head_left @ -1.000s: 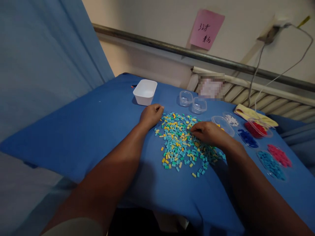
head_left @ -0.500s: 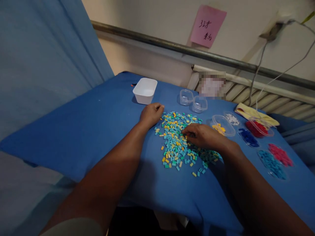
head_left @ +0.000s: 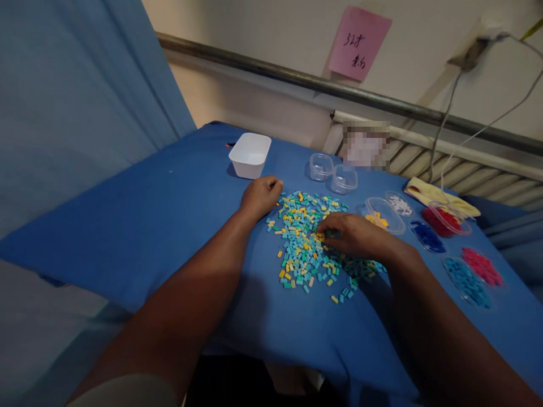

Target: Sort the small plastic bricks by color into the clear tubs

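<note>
A heap of small teal, green and yellow beads [head_left: 303, 243] lies spread on the blue cloth-covered table [head_left: 161, 226]. My left hand [head_left: 261, 195] rests as a loose fist at the heap's left edge, fingers curled under; nothing shows in it. My right hand [head_left: 350, 234] lies over the heap's right half, its fingertips pinched down among the beads. What the pinch holds is too small to make out. A clear oval lid with yellow beads [head_left: 384, 217] sits just beyond my right hand.
A white square tub [head_left: 250, 154] stands at the back left, with two clear small cups [head_left: 333, 172] behind the heap. Lids of white [head_left: 399, 204], dark blue [head_left: 427, 237], red [head_left: 445, 221], pink [head_left: 482, 267] and light blue beads [head_left: 469, 284] line the right side. A wall rail runs behind.
My right hand slid left from beside the yellow-bead lid into the heap, then drew back slightly while pinching. The left hand has stayed put.
</note>
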The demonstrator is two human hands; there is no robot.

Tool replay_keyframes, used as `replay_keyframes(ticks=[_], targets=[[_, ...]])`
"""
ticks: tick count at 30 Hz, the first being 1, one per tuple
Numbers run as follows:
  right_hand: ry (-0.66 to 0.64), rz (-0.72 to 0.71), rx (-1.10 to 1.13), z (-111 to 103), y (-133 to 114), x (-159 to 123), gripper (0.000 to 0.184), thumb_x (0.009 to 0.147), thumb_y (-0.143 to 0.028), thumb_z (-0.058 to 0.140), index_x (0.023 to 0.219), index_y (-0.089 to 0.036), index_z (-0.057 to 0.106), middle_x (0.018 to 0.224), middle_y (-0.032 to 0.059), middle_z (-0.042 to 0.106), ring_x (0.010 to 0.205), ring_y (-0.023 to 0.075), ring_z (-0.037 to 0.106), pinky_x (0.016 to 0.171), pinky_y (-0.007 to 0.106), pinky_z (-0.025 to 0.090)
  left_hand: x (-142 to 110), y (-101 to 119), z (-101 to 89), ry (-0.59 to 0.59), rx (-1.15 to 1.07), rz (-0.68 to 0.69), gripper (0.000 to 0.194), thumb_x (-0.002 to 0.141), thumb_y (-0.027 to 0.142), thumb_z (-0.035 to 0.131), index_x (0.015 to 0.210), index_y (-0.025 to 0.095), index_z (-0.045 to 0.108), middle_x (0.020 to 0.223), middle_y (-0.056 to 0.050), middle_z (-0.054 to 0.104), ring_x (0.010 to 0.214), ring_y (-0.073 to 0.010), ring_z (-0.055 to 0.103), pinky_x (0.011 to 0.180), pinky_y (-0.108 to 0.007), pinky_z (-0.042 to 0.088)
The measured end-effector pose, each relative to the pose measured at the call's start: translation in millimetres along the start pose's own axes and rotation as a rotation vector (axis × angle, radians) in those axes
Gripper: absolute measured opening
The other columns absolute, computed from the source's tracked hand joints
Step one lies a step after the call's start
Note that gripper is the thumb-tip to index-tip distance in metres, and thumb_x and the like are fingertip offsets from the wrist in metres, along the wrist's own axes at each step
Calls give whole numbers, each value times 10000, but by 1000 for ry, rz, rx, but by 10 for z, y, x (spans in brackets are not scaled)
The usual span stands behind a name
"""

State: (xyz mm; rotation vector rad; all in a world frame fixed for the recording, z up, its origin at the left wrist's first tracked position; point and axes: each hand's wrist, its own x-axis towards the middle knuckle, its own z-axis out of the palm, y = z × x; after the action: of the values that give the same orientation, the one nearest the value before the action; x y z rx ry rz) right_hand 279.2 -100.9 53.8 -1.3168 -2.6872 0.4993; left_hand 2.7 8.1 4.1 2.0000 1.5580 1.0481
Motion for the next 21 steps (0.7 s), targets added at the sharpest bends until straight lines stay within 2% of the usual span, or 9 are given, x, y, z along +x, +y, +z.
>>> replay_keyframes(ticks=[3,10,14,21], targets=[[-5,-45,-22,26,-12,19,250,963,-176,678,1163,-254,806,1190,62,815,1127,255,734,994,368,542,3,-1,4,-5,3,-6,384,1006,468,541,797,213,738,779,-37,733,778,-231,644,686,-330,414],[-65,99,-125,-2,9,-26,191,964,-235,694,1109,-269,813,1110,57,820,989,257,751,825,328,515,-3,0,7,-1,3,-11,371,1009,473,549,854,212,763,806,-33,747,792,-224,652,697,-325,410],[-85,114,-178,-22,-35,-37,206,945,-225,697,1116,-277,800,1125,56,818,976,244,742,767,299,472,-7,13,0,-3,9,-24,369,1008,472,548,851,214,760,798,-32,745,787,-227,651,684,-328,391],[-43,106,-119,-23,-104,16,119,954,-222,642,949,-241,759,940,37,784,786,181,663,679,280,389,-5,14,2,-8,1,-18,369,1010,469,538,842,217,749,795,-28,740,806,-231,651,689,-323,400]])
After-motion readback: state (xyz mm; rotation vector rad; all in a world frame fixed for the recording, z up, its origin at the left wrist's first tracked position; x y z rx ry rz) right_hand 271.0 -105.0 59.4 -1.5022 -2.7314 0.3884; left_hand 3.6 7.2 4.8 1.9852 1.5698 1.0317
